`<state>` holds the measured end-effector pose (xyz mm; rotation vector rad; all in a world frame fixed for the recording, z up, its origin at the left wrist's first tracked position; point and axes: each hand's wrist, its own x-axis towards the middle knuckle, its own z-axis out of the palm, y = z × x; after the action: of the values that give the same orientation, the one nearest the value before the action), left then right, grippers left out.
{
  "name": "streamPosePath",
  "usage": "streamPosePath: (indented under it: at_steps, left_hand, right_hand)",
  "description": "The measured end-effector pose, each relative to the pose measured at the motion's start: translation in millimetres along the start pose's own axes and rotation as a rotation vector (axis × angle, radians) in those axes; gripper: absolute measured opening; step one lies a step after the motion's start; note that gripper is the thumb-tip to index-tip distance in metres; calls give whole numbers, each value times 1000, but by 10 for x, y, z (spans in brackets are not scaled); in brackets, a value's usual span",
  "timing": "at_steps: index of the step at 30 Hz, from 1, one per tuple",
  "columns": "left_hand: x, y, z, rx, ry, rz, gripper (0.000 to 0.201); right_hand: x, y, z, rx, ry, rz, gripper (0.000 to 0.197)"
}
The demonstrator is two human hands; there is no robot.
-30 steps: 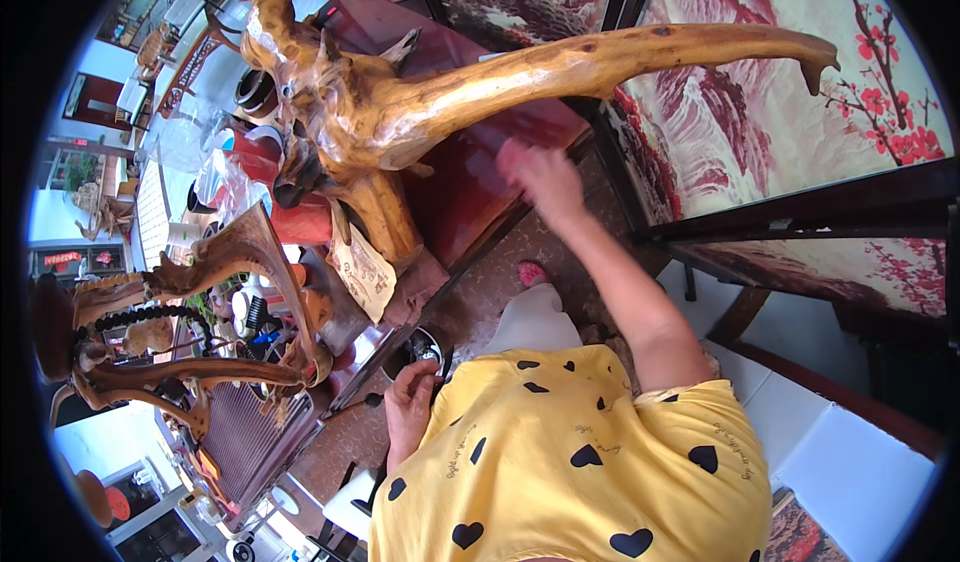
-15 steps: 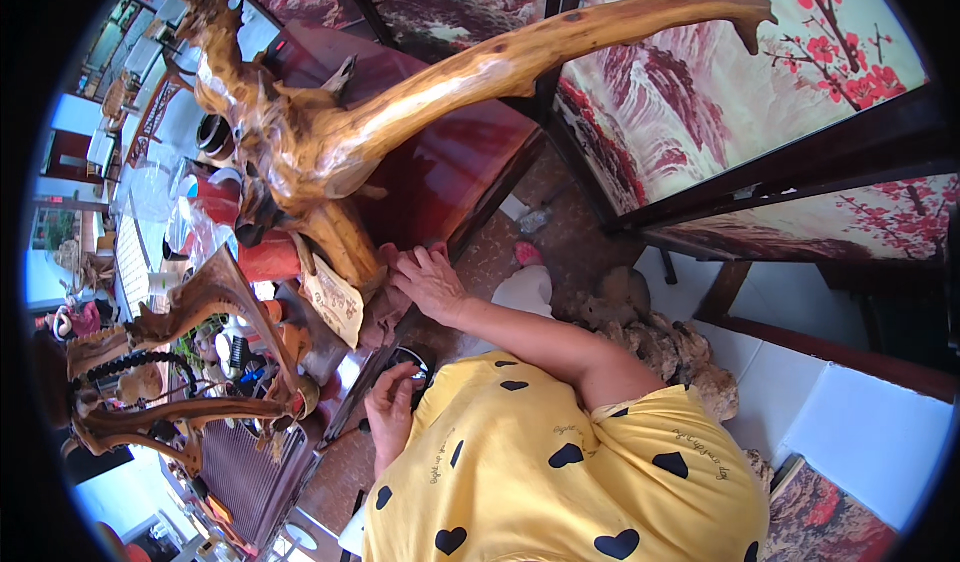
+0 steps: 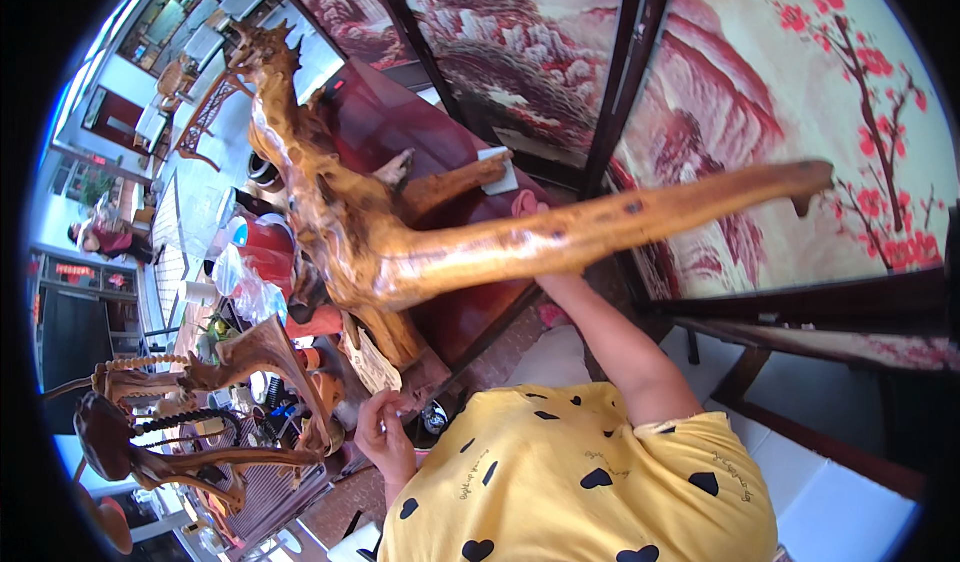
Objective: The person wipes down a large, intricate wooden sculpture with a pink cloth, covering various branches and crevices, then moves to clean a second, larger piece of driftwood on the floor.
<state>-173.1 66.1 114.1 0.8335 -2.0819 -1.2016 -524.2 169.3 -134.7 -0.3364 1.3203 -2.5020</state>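
A large polished driftwood sculpture point(image 3: 350, 232) stands over a dark red glossy table point(image 3: 460, 312), its long branch point(image 3: 620, 224) reaching right across my view. My right arm passes beneath this branch. Most of my right hand point(image 3: 527, 204) is hidden behind the wood; only a pinkish bit shows above it, beside the branch's far edge, and I cannot make out its fingers or any hold. Near the table's front edge, my left hand point(image 3: 386, 435) hangs with loosely bent fingers, nothing visible in it. A tan printed paper point(image 3: 370, 362) lies against the sculpture's foot, just above that hand.
A smaller wooden stand point(image 3: 265, 357) hung with bead strings is at the left. Behind it are a red container point(image 3: 268, 247) and a clear plastic bag point(image 3: 250, 287). Painted folding screens point(image 3: 700, 112) wall off the right. A person point(image 3: 110, 240) is far left.
My right hand has gone from the sculpture's foot to beyond the long branch, away from me. My left hand stays low near the table edge. The whole view has shifted.
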Motion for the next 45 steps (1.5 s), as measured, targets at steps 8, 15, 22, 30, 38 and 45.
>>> streamPosePath:
  at_steps: [8,15,22,30,38,45]
  left_hand:
    - [688,830,218,567,126,870,40]
    - [1158,1413,742,643,-247,945,58]
    - [1364,1480,995,577,-372,823,53]
    - [1443,1494,1120,549,-371,740,51]
    - [1439,1480,1177,578,-289,733,41]
    - [1433,1451,1173,627,-258,737,34]
  right_hand:
    - [-535,-1274,618,-1656,-841,-477,45]
    - [126,-1141,166,-1663,-431,-455,35]
    - [-198,-1189,211,-1458,-838,-635,32]
    - [615,-1135,28,-1459,-351,-348,28]
    - [235,-1353,-193,-1404,-315,-316,28]
    - [1096,-1205,443,-1066,-49,-532,28]
